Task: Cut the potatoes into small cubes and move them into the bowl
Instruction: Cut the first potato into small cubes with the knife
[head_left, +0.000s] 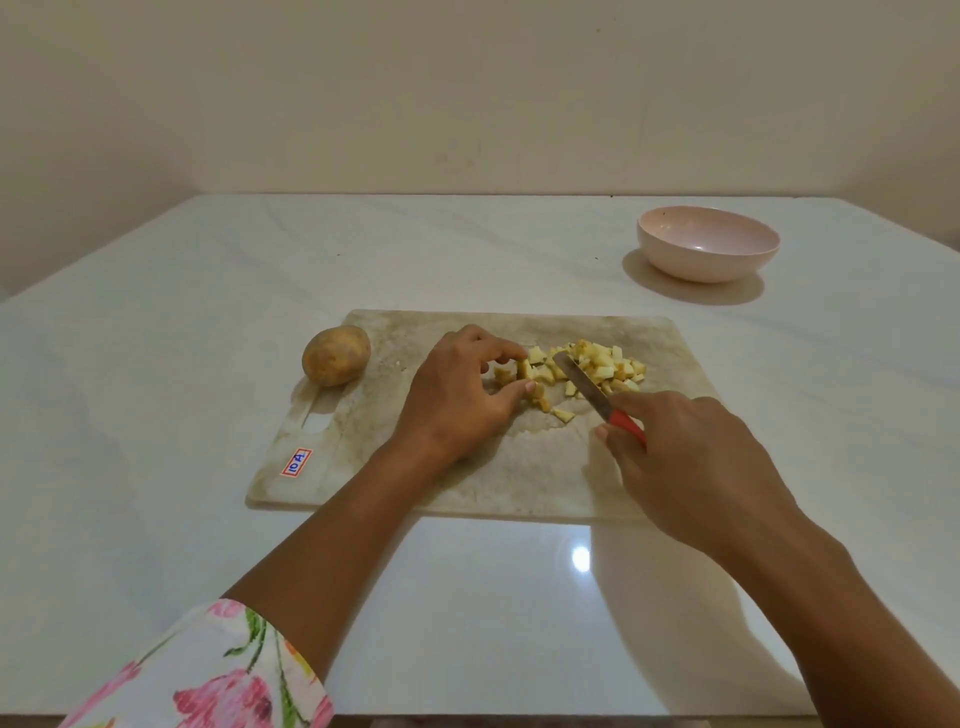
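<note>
1. While the fingertips and thumb of the left hand curled in to pinch a potato piece on the cutting board, its wrist sat low and the bare forearm ran back to a floral sleeve.
2. The right hand was clenched round the red handle of a knife, knuckles up. The slim grey blade angled away to the left, its tip among the potato cubes.
3. The cubes were pale yellow and rough-cut, heaped at mid-board, some with brown skin.
4. The board was rectangular, stained and scuffed, with a slot handle and a small sticker.
5. A whole potato, oval and dull brown, sat at the board's far left corner.
6. The bowl, round, smooth and pale pink, stood well apart on the glossy white table.
</note>
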